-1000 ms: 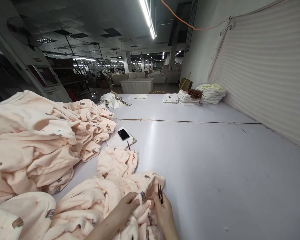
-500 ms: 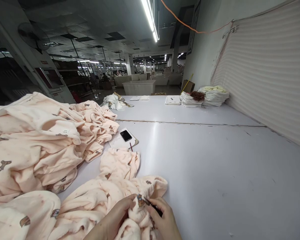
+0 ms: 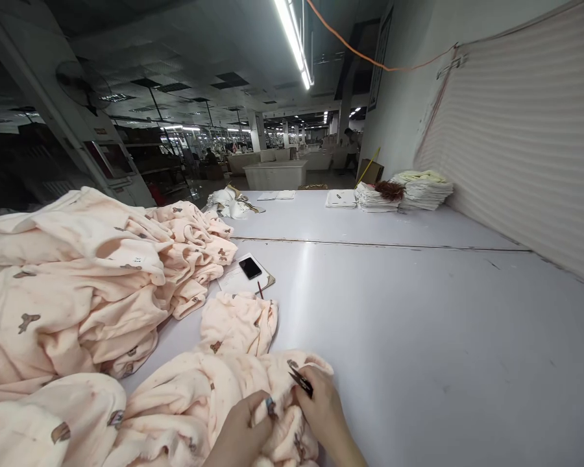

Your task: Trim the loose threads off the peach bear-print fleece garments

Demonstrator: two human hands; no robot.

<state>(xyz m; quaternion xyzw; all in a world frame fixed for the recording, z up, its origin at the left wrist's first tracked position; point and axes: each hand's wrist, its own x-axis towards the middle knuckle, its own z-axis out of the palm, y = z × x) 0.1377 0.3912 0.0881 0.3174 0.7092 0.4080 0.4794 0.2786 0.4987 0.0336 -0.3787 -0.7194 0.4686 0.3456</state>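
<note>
On the near part of the table [image 3: 418, 324], treat the pink garment [image 3: 253, 374], pinched in the left hand [image 3: 246, 428] beside small scissors [image 3: 302, 383] held in the right hand [image 3: 322, 403], as soft, limp and probably light, best gripped by a bunched fold.

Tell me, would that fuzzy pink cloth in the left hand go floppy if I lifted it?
Likely very floppy: the pink cloth sags into loose folds. Probably not slippery, since its surface looks fuzzy. It should squash easily, as it bunches where the left hand pinches it.
</note>
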